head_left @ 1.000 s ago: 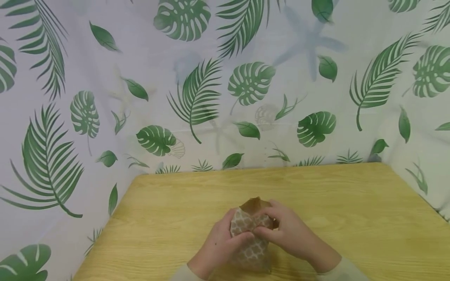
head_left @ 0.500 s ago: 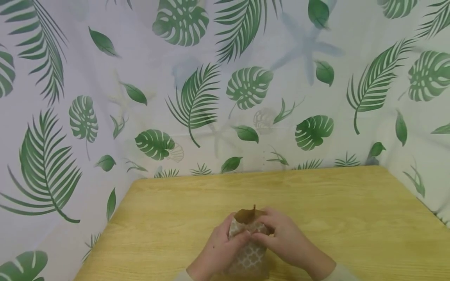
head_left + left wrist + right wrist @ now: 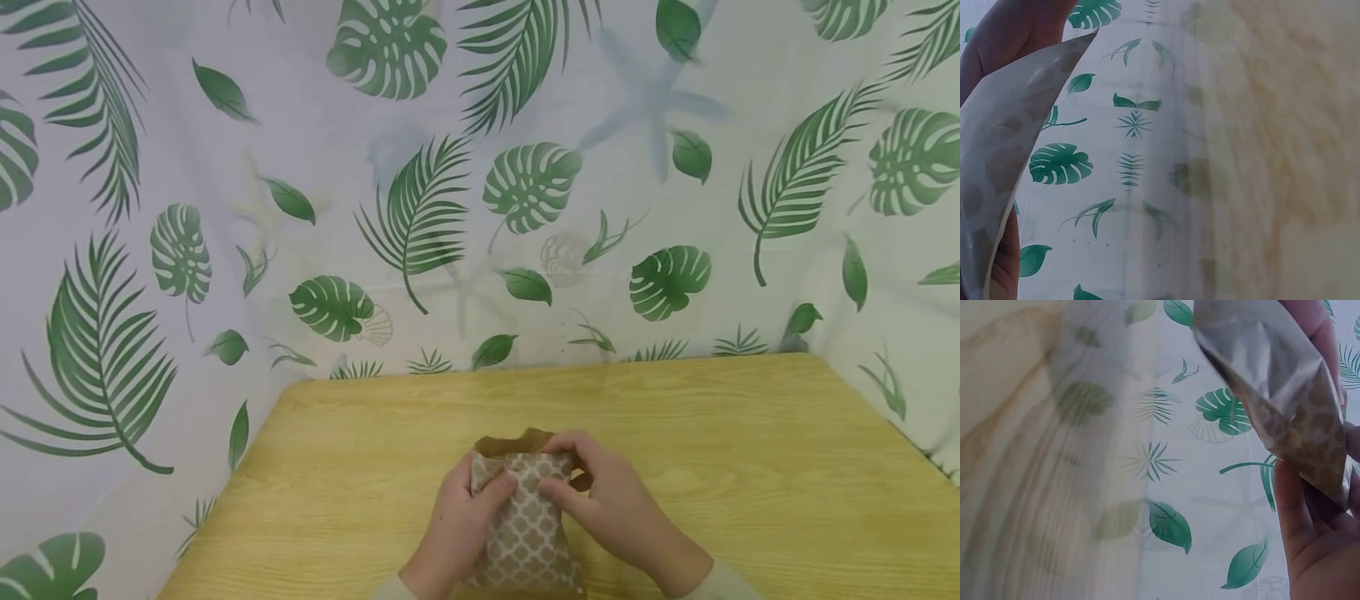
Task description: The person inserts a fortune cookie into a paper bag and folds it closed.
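A brown paper bag [image 3: 525, 525] with a white lattice print stands at the front middle of the table in the head view. Its brown mouth gapes at the top, and its inside is mostly hidden. My left hand [image 3: 457, 521] grips the left side, thumb across the front near the rim. On the right, my right hand [image 3: 618, 504] pinches the upper edge between thumb and fingers. The left wrist view has the bag's side [image 3: 1004, 137] along its left border. Creased paper of the bag [image 3: 1285, 381] fills the upper right of the right wrist view.
A yellow wood-grain table [image 3: 360, 450] spreads around the bag. Behind it and on both sides hangs a white sheet [image 3: 450, 333] printed with green leaves, meeting the table's far edge.
The bag's gathered top has been spread wider and flatter. My left thumb has drawn away from the right one, so more of the printed front shows.
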{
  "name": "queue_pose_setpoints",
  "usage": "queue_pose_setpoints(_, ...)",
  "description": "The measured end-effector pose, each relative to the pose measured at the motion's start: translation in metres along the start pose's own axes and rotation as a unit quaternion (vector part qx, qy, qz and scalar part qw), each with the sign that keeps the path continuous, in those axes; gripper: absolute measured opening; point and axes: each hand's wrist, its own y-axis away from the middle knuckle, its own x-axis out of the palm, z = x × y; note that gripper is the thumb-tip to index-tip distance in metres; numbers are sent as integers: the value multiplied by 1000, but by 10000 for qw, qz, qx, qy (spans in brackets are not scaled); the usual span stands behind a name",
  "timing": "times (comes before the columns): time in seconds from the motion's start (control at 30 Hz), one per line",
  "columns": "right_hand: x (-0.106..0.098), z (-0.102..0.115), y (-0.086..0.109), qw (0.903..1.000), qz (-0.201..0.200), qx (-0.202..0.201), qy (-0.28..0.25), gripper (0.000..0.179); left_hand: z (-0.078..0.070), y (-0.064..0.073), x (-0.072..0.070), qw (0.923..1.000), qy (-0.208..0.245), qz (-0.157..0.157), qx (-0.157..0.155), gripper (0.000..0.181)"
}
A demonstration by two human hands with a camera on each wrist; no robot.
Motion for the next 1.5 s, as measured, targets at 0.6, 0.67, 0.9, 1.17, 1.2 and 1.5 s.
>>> queue_pose_setpoints(0.6, -1, 0, -1, 9916, 1132, 545, -309, 24, -1, 0, 2, 9998, -27, -146, -114, 50)
queue_pose_setpoints(0.67, -2, 0, -1, 9914, 1154, 572, -235, 26, 0, -1, 3, 9999, -54, -105, -61, 48)
queue_pose_setpoints(0.9, -4, 0, -1, 9954, 671, 635, -242, 26, -3, -1, -1, 9993, 7, -192, -306, 50)
queue_pose_setpoints(1.17, -7, -2, -1, 9989, -17, 400, -233, 25, -7, -2, -6, 9993, -141, -332, -23, 42)
queue_pose_setpoints(1.2, -7, -2, -1, 9985, -71, 420, -337, 27, -7, -2, -6, 9993, -131, -356, 2, 41)
queue_pose_setpoints(1.5, -7, -7, -3, 9928, 169, 452, -1094, 47, -7, -2, -6, 9988, -32, -482, 8, 41)
